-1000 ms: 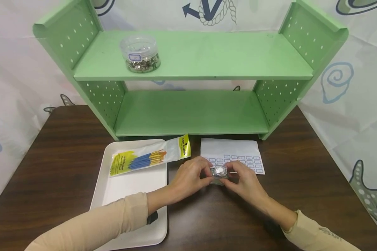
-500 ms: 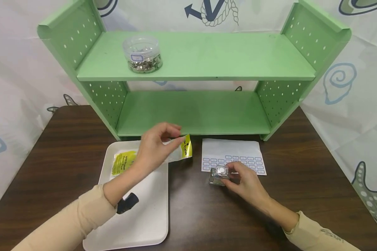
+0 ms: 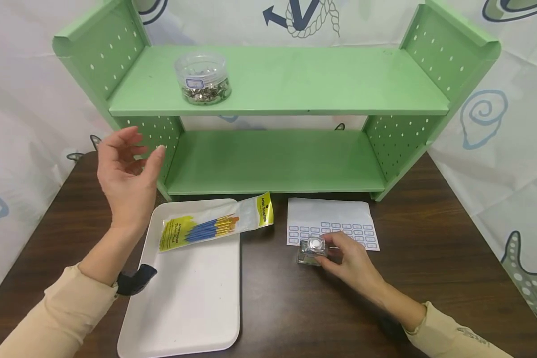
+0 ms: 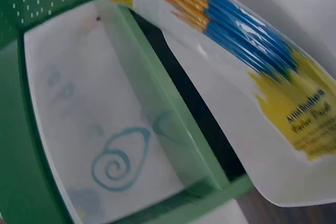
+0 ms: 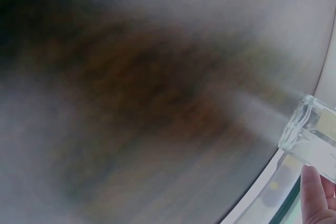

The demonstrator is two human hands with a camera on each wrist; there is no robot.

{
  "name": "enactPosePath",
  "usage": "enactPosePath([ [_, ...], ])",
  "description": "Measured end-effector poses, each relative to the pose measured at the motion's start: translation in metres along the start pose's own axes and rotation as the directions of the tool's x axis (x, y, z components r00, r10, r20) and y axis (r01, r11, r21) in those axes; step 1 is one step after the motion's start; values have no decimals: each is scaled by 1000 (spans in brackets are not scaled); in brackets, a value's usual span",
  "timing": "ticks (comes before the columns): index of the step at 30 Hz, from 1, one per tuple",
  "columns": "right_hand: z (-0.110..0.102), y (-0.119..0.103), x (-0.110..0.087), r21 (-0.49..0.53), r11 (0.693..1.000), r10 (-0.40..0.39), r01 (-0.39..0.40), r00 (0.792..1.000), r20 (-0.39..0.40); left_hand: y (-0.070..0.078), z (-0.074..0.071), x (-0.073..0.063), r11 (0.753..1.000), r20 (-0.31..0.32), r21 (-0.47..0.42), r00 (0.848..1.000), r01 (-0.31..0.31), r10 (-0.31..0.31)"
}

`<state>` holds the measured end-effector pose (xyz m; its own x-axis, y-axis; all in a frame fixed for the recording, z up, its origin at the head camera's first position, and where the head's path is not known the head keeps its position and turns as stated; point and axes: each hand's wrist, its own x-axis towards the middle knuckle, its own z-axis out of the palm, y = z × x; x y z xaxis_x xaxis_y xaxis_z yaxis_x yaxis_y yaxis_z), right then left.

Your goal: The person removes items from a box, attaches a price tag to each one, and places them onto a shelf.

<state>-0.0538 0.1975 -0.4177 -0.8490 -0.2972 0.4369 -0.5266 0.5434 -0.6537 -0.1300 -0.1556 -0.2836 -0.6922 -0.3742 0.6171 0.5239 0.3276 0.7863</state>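
My right hand (image 3: pixel 351 261) pinches a small clear square-sided container (image 3: pixel 316 244) between thumb and fingers, low over the table. A white round spot shows on its top. In the right wrist view, a fingertip (image 5: pixel 311 179) lies against the clear container (image 5: pixel 310 135), whose walls look thick. My left hand (image 3: pixel 127 181) is raised at the left, above the tray's far corner, with loosely curved fingers and nothing in them. Beneath and to the right of it, a bag of blue-handled paintbrushes (image 3: pixel 210 228) lies across the white tray (image 3: pixel 188 308).
A green two-tier shelf (image 3: pixel 277 161) stands at the back of the dark wooden table (image 3: pixel 277 318). On its upper tier sits a clear labelled tub (image 3: pixel 204 87) of small metal pieces. A sheet of blue-framed labels (image 3: pixel 331 211) lies just behind my right hand.
My left hand has let go of the clear container and swung up and left, over the tray to the shelf's left side. My right hand stays in place, holding the container.
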Motion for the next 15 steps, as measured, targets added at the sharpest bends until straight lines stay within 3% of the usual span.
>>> enactPosePath([
  [3,0,0,0,-5,1000,6,-6,1000,5,-7,-8,7,998,-87,-1,995,57,-56],
  [6,0,-1,0,-8,1000,10,-10,1000,11,-14,-14,13,994,-132,-3,985,113,-113],
  [11,0,1,0,-25,1000,0,0,1000,10,-29,-20,18,977,-110,-68,972,202,-209],
  [15,0,2,-1,-30,1000,-8,8,1000,6,-41,-23,20,962,-68,-25,960,272,-273],
])
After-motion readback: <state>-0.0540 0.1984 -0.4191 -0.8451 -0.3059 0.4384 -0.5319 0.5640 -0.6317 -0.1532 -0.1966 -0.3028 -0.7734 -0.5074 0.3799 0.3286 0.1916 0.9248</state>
